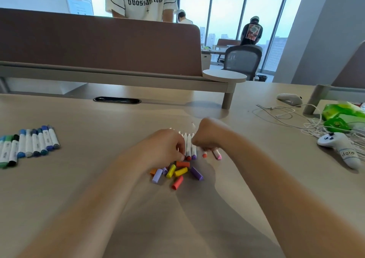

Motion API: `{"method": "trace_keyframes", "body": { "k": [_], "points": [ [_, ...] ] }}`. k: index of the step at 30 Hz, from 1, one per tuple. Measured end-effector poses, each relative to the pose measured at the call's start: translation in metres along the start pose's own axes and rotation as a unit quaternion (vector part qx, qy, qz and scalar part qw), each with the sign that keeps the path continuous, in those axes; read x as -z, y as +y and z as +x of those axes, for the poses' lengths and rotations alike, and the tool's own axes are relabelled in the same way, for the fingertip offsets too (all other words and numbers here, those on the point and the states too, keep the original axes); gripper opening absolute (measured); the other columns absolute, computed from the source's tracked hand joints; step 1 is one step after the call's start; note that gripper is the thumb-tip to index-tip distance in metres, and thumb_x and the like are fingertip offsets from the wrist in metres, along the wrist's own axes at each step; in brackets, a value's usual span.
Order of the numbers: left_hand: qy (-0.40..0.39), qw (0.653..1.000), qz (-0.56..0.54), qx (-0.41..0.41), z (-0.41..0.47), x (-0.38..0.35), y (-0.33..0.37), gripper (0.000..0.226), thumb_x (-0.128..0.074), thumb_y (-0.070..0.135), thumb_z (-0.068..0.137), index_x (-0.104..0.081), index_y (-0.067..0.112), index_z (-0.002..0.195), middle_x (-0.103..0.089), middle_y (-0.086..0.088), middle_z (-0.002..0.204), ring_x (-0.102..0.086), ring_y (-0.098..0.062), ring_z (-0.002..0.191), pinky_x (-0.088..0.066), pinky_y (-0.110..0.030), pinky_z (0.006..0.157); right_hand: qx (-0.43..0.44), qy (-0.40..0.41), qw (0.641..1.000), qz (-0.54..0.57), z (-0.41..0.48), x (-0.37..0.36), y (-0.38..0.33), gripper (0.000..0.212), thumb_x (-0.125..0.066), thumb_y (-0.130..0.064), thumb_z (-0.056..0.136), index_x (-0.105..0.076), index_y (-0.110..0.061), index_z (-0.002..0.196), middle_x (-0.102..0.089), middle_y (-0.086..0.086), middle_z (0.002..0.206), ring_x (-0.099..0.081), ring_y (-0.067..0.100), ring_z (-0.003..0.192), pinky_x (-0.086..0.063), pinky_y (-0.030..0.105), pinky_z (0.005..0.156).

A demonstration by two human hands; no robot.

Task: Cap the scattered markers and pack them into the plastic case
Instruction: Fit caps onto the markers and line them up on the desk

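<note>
Orange, yellow, purple caps point(177, 172) crowd left hand point(166, 145) and right hand point(207, 134) (each curled round white markers point(189, 145)); blue markers point(29, 143) aside.

Loose caps point(177, 173) before marker row point(189, 145); capped markers point(29, 145) far left; controller point(339, 147) right, on desk point(98, 178).

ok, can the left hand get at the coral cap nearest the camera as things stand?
Probably yes. The coral cap lies uncovered at the near edge of the cap pile, close to the left hand, nothing on it. That hand is at the markers now.
</note>
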State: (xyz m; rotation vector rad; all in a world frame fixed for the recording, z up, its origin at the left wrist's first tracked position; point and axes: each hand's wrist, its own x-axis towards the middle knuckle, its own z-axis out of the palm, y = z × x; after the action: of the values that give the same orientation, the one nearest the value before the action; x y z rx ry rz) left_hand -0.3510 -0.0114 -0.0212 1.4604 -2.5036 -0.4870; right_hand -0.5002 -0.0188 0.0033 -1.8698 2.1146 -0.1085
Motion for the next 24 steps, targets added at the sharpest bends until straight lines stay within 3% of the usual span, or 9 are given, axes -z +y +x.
{"method": "trace_keyframes", "body": {
  "k": [3, 6, 9, 13, 19, 24],
  "points": [
    [-0.018, 1.0, 0.009, -0.005, -0.002, -0.001, 0.002, 0.01, -0.072, 0.028, 0.085, -0.072, 0.018, 0.085, -0.067, 0.001, 0.084, -0.057, -0.008, 0.065, -0.049, -0.026, 0.062, 0.001, -0.029, 0.998, 0.06, -0.009, 0.004, 0.003, 0.026, -0.052, -0.012, 0.083, -0.062, 0.0, 0.062, -0.06, 0.013, 0.058, -0.05, 0.024, 0.044, -0.045, 0.027, 0.052],
    [-0.037, 0.999, 0.02, -0.001, -0.007, 0.001, 0.003, 0.022, -0.077, 0.036, 0.08, -0.071, 0.015, 0.078, -0.067, -0.002, 0.075, -0.059, -0.014, 0.065, -0.046, -0.028, 0.061, 0.006, -0.033, 0.994, 0.102, -0.013, 0.0, 0.009, 0.023, -0.052, -0.01, 0.08, -0.059, 0.001, 0.061, -0.056, 0.014, 0.053, -0.044, 0.025, 0.04, -0.04, 0.027, 0.049],
    [-0.08, 0.995, 0.066, -0.001, -0.014, 0.004, 0.01, 0.031, -0.077, 0.044, 0.077, -0.069, 0.014, 0.073, -0.067, -0.002, 0.07, -0.056, -0.016, 0.064, -0.04, -0.028, 0.058, 0.009, -0.026, 0.99, 0.135, -0.016, -0.008, 0.011, 0.019, -0.054, -0.011, 0.079, -0.065, 0.003, 0.072, -0.057, 0.013, 0.054, -0.042, 0.023, 0.043, -0.038, 0.029, 0.05],
    [-0.148, 0.98, 0.131, 0.034, -0.023, 0.003, 0.024, 0.042, -0.071, 0.047, 0.08, -0.072, 0.006, 0.081, -0.072, -0.015, 0.066, -0.061, -0.02, 0.063, -0.04, -0.025, 0.053, 0.02, -0.018, 0.986, 0.166, -0.018, -0.016, 0.011, 0.023, -0.057, -0.013, 0.083, -0.07, 0.007, 0.087, -0.06, 0.012, 0.059, -0.046, 0.02, 0.046, -0.039, 0.024, 0.047],
    [-0.136, 0.975, 0.171, 0.045, -0.025, -0.002, 0.03, 0.029, -0.072, 0.037, 0.081, -0.07, 0.009, 0.078, -0.062, -0.007, 0.059, -0.07, -0.028, 0.073, -0.047, -0.029, 0.059, 0.041, -0.018, 0.984, 0.174, -0.023, -0.015, 0.009, 0.025, -0.056, -0.012, 0.084, -0.069, 0.007, 0.094, -0.061, 0.011, 0.06, -0.044, 0.015, 0.04, -0.033, 0.016, 0.036],
    [-0.112, 0.98, 0.159, 0.041, -0.025, -0.003, 0.026, 0.018, -0.067, 0.025, 0.077, -0.071, 0.008, 0.075, -0.064, -0.009, 0.056, -0.063, -0.028, 0.059, -0.044, -0.025, 0.057, 0.05, -0.022, 0.982, 0.178, -0.028, -0.013, 0.008, 0.025, -0.055, -0.011, 0.084, -0.067, 0.009, 0.094, -0.062, 0.012, 0.061, -0.044, 0.015, 0.04, -0.031, 0.014, 0.035]
  ]
}}
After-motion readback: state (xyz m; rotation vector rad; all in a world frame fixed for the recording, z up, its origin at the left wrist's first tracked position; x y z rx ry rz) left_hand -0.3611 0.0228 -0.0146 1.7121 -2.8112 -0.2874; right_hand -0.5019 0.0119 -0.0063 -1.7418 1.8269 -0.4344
